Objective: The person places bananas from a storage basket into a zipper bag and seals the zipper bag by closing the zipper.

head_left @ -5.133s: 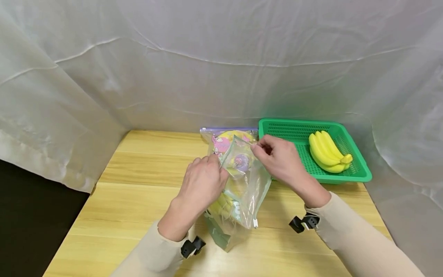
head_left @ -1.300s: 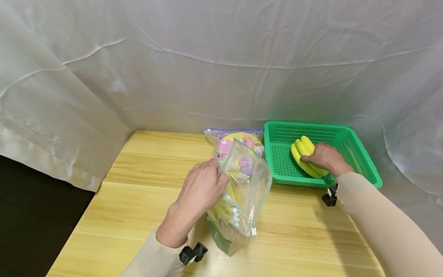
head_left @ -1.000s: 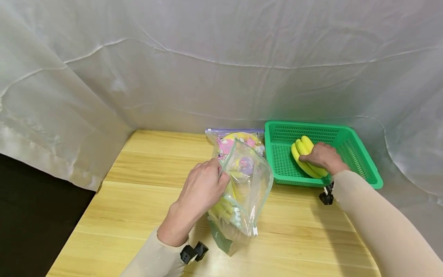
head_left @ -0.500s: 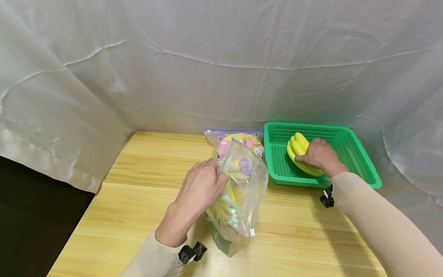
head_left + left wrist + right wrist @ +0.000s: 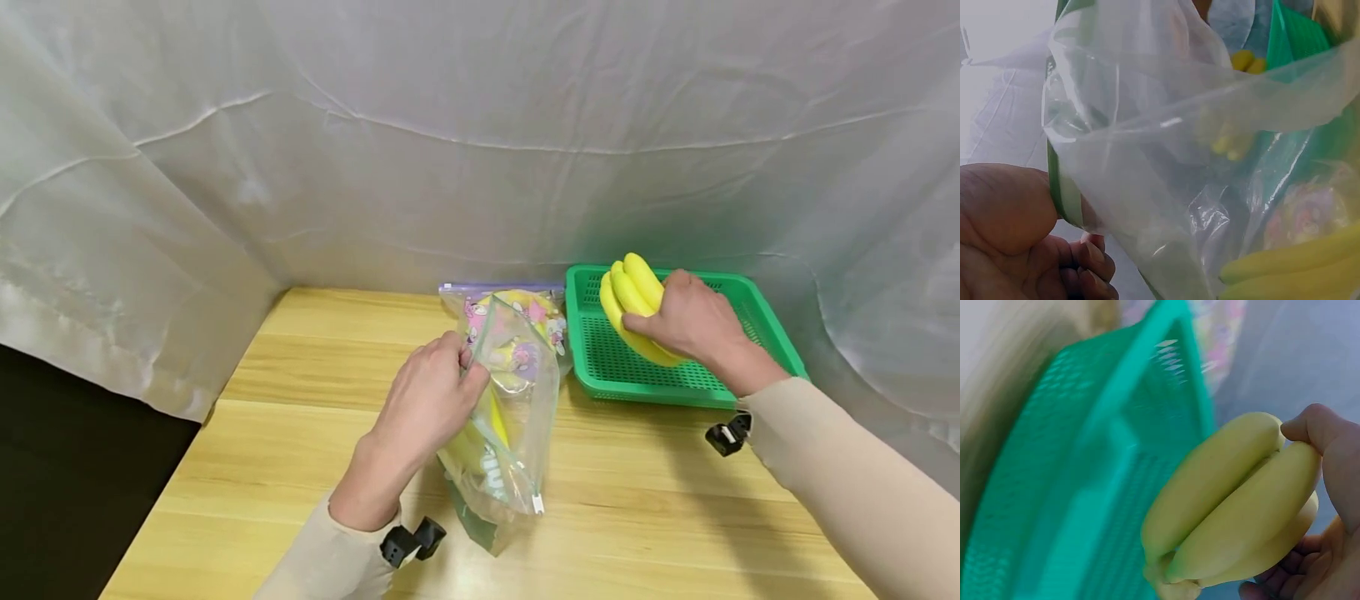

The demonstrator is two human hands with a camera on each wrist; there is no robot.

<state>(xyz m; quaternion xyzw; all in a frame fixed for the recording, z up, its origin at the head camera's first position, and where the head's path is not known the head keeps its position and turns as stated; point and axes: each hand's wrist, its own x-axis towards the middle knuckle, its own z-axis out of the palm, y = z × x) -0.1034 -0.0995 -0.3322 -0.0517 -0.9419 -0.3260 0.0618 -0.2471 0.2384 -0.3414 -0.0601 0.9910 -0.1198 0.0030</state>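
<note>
My right hand [image 5: 693, 321] grips a bunch of bananas [image 5: 633, 300], raised above the green basket [image 5: 772, 329]. In the right wrist view the thumb and fingers [image 5: 1322, 428] hold the bunch [image 5: 1235, 500] from both sides, its stem hanging lowest in that picture. With my left hand [image 5: 427, 396] I pinch the green-edged rim of a clear zip bag [image 5: 525, 425], whose mouth gapes toward the basket. Yellow bananas [image 5: 1297, 272] lie inside or behind this bag's film in the left wrist view. The bag's white slider [image 5: 537, 504] hangs at its lower corner.
A second zip bag [image 5: 472, 304] with a purple zip and pink cartoon prints, holding something yellow, lies flat behind the first, beside the basket's left wall. A wooden table [image 5: 300, 417] carries everything. Grey-white cloth [image 5: 450, 167] hangs around the back and sides.
My right hand left the bag, reached into the basket, took hold of the bananas and lifted them up and leftward. My left hand kept hold of the bag, whose mouth has narrowed slightly.
</note>
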